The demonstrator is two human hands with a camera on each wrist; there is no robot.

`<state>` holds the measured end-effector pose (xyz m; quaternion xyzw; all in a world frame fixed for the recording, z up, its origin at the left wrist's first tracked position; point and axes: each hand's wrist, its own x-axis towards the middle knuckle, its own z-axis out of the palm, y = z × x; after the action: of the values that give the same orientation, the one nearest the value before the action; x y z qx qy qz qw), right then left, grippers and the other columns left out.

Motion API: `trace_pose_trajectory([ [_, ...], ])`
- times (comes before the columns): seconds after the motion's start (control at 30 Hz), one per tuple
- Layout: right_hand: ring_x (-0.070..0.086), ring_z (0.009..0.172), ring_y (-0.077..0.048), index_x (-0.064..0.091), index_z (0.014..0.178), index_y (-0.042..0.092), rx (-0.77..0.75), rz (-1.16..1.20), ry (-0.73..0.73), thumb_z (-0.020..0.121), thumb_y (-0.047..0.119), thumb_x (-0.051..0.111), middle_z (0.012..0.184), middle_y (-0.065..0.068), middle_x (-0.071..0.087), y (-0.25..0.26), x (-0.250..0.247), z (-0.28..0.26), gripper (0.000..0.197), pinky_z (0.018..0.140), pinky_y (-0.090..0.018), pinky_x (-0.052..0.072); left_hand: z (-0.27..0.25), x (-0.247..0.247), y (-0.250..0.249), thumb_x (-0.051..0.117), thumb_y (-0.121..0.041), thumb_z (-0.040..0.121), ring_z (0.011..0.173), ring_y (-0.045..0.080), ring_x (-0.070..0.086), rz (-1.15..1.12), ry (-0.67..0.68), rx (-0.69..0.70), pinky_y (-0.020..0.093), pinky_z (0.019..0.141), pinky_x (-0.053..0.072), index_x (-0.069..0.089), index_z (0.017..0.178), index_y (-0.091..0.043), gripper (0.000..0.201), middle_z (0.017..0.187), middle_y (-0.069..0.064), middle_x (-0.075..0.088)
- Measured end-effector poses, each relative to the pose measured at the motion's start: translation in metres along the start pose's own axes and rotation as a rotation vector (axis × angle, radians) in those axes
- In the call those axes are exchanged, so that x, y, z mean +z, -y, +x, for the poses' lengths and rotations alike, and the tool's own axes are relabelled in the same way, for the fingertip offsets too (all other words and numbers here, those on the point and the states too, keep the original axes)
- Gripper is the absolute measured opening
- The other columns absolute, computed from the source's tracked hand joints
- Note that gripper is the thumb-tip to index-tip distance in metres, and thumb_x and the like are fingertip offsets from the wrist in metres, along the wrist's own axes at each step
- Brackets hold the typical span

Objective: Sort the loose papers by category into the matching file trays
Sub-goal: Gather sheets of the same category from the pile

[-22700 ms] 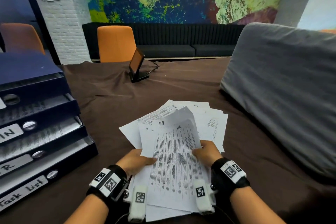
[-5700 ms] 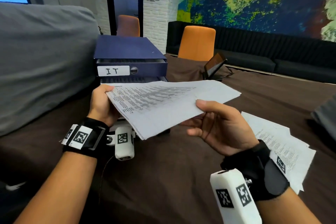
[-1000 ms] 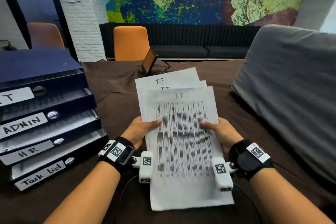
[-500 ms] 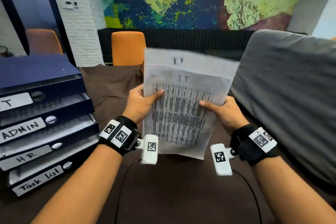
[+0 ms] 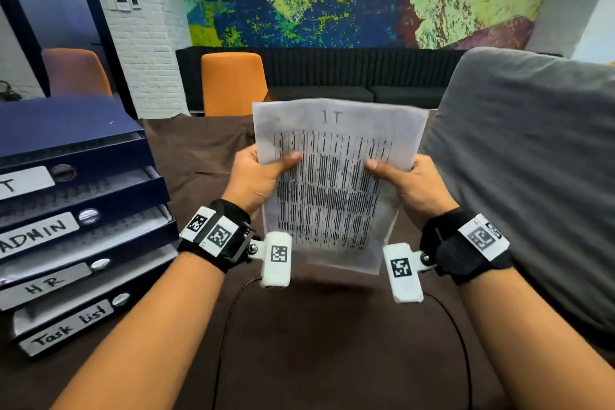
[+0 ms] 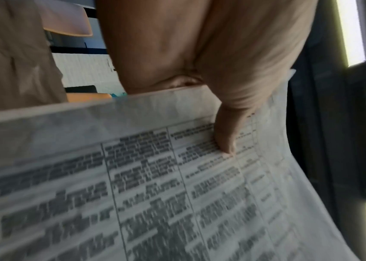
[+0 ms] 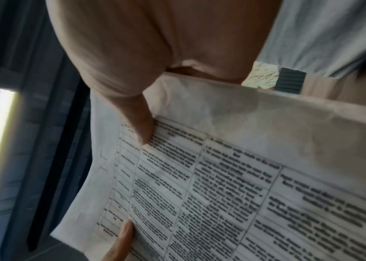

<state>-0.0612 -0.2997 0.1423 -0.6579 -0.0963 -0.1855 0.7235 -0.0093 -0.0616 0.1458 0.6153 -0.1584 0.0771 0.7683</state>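
Observation:
I hold a small stack of printed sheets marked "IT" (image 5: 332, 183) upright above the brown table, edges squared together. My left hand (image 5: 263, 173) grips its left edge with the thumb across the print, and my right hand (image 5: 399, 176) grips the right edge the same way. In the left wrist view the left thumb presses on the papers (image 6: 155, 185); in the right wrist view the right thumb lies on the papers (image 7: 222, 176). A dark blue stack of file trays (image 5: 109, 190) stands at the left, labelled from the top IT, ADMIN, HR and Task list.
A large grey cushion (image 5: 532, 176) fills the right side. The brown tablecloth (image 5: 316, 343) lies below my arms. An orange chair (image 5: 233, 83) and a black sofa stand behind the table. A thin cable (image 5: 229, 309) trails from the left wrist camera.
The IT papers went from lying fanned on the table to being lifted upright and squared into one stack. Both hands kept their grip on the side edges.

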Motion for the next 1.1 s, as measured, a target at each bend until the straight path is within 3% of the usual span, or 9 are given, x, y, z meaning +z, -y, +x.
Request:
trace_pose_trajectory([
  [0.17, 0.073, 0.09, -0.021, 0.073, 0.096, 0.006, 0.067, -0.163, 0.089, 0.085, 0.003, 0.07, 0.094, -0.007, 0.077, -0.011, 0.003, 0.0, 0.011, 0.082, -0.035, 0.058, 0.004, -0.001, -0.012, 0.072, -0.004, 0.085, 0.103, 0.023, 0.071, -0.164, -0.043, 0.006, 0.037, 0.09, 0.058, 0.069, 0.103, -0.011, 0.02, 0.107, 0.008, 0.075],
  [0.27, 0.072, 0.094, -0.026, 0.072, 0.099, 0.005, 0.139, -0.038, 0.023, 0.086, 0.002, 0.068, 0.098, -0.01, 0.076, -0.02, 0.002, -0.004, 0.013, 0.083, -0.036, 0.058, 0.003, -0.012, 0.0, 0.077, -0.027, 0.074, 0.11, 0.023, 0.067, 0.096, 0.118, -0.123, 0.043, 0.102, 0.05, 0.071, 0.104, -0.012, 0.034, 0.109, 0.006, 0.075],
  [0.43, 0.068, 0.106, -0.036, 0.072, 0.098, 0.008, 0.135, -0.012, -0.021, 0.087, 0.003, 0.068, 0.106, -0.014, 0.074, -0.018, 0.006, -0.001, 0.013, 0.095, -0.048, 0.053, -0.003, -0.015, 0.026, 0.074, -0.035, 0.088, 0.085, 0.023, 0.062, 0.303, 0.125, -0.096, 0.056, 0.092, 0.051, 0.068, 0.099, 0.005, 0.042, 0.093, 0.011, 0.068],
  [0.6, 0.071, 0.101, -0.026, 0.073, 0.096, 0.015, 0.038, -0.033, -0.057, 0.09, 0.001, 0.066, 0.104, -0.008, 0.076, -0.019, 0.011, -0.003, 0.017, 0.088, -0.038, 0.058, -0.009, -0.007, 0.034, 0.072, -0.031, 0.09, 0.088, 0.024, 0.06, 0.272, 0.075, 0.005, 0.051, 0.087, 0.054, 0.068, 0.101, 0.003, 0.036, 0.094, 0.015, 0.065],
  [0.67, 0.073, 0.095, -0.021, 0.073, 0.095, 0.014, 0.082, -0.073, -0.086, 0.087, 0.0, 0.069, 0.098, -0.006, 0.077, -0.037, 0.009, -0.009, 0.016, 0.086, -0.036, 0.058, -0.016, -0.007, 0.048, 0.073, -0.026, 0.09, 0.085, 0.021, 0.062, 0.303, 0.05, -0.01, 0.038, 0.081, 0.055, 0.069, 0.101, 0.005, 0.034, 0.091, 0.013, 0.068],
  [0.73, 0.073, 0.086, -0.011, 0.073, 0.099, 0.009, 0.15, -0.162, -0.097, 0.085, 0.001, 0.072, 0.095, -0.001, 0.076, -0.061, 0.006, -0.02, 0.016, 0.085, -0.031, 0.059, -0.024, -0.011, 0.069, 0.074, -0.027, 0.089, 0.078, 0.013, 0.063, 0.376, 0.043, -0.056, 0.027, 0.073, 0.053, 0.071, 0.091, -0.006, 0.021, 0.084, 0.003, 0.069],
  [0.8, 0.072, 0.086, -0.007, 0.073, 0.102, 0.01, 0.245, -0.177, -0.079, 0.083, 0.003, 0.075, 0.1, -0.003, 0.076, -0.081, 0.004, -0.029, 0.02, 0.087, -0.03, 0.057, -0.029, -0.013, 0.085, 0.073, -0.027, 0.089, 0.068, 0.01, 0.056, 0.393, 0.041, -0.12, 0.026, 0.067, 0.049, 0.066, 0.079, -0.013, 0.019, 0.074, -0.001, 0.063],
  [0.9, 0.073, 0.091, -0.013, 0.073, 0.097, 0.013, 0.3, -0.096, -0.083, 0.083, 0.001, 0.074, 0.096, 0.001, 0.077, -0.084, 0.005, -0.03, 0.019, 0.093, -0.037, 0.055, -0.028, -0.012, 0.088, 0.072, -0.025, 0.091, 0.073, 0.013, 0.057, 0.336, -0.004, -0.145, 0.027, 0.072, 0.048, 0.07, 0.092, -0.008, 0.016, 0.081, 0.001, 0.065],
  [1.1, 0.072, 0.096, -0.015, 0.073, 0.093, 0.018, 0.127, -0.106, -0.069, 0.085, 0.003, 0.073, 0.102, -0.001, 0.075, -0.058, 0.01, -0.017, 0.017, 0.087, -0.027, 0.057, -0.018, -0.009, 0.072, 0.072, -0.021, 0.09, 0.091, -0.001, 0.067, 0.213, -0.051, -0.052, 0.016, 0.082, 0.055, 0.07, 0.107, -0.018, 0.017, 0.099, -0.009, 0.072],
])
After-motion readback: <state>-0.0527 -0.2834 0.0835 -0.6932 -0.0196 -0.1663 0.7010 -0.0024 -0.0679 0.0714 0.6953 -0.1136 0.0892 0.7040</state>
